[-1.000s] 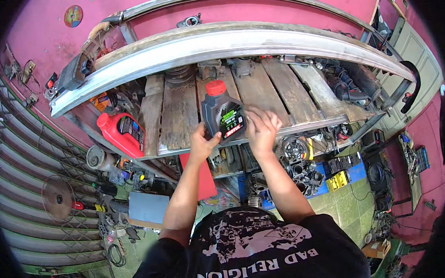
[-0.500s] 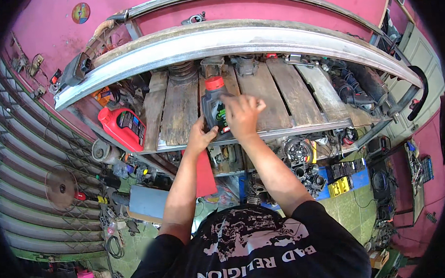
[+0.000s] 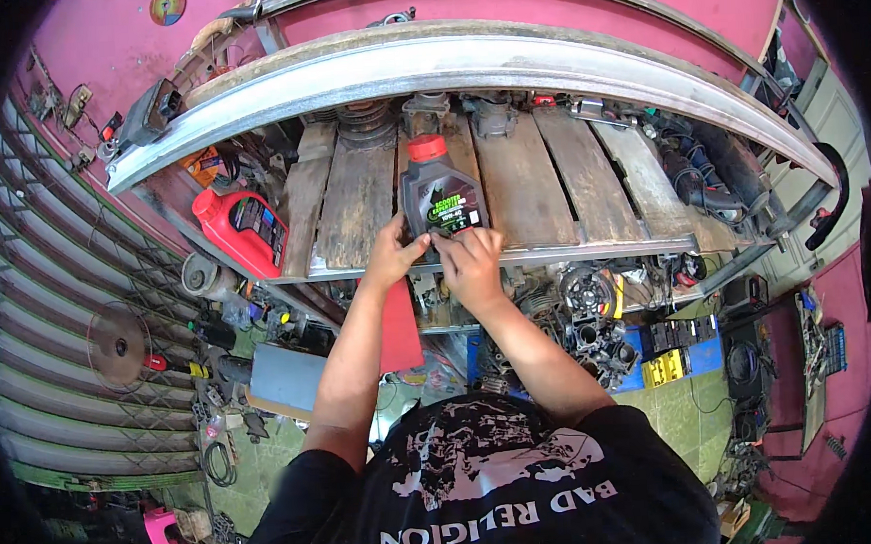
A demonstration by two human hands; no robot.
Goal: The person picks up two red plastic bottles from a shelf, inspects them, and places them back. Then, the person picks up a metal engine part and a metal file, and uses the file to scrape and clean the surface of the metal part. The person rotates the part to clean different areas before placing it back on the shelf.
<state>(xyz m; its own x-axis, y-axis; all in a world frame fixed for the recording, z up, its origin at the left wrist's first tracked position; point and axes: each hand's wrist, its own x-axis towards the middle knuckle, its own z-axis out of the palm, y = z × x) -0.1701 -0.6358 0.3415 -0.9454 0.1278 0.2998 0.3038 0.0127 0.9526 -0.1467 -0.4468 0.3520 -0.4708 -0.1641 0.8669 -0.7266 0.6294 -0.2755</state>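
A dark grey engine oil bottle (image 3: 443, 186) with a red cap and a green-lettered label stands upright, slightly tilted, at the front edge of the slatted wooden shelf (image 3: 355, 212). My left hand (image 3: 394, 257) grips its lower left corner, the thumb across the front. At the lower right of the bottle, my right hand (image 3: 472, 268) has its fingers bent against the label's bottom edge, close to the left thumb. Some of the right fingertips are hard to make out. Whether the bottle's base rests on the shelf is hidden by my hands.
On the left end of the shelf is a red oil jug (image 3: 242, 232). Cylindrical metal parts (image 3: 365, 124) line the back, with shock absorbers (image 3: 694, 173) at the right. A white metal beam (image 3: 465, 62) crosses above. Engine parts (image 3: 594, 338) crowd the space below, beside a yellow box (image 3: 663, 369).
My right hand has come down from in front of the label to the bottle's lower edge, uncovering the label. The bottle now faces me more fully, still in my left hand.
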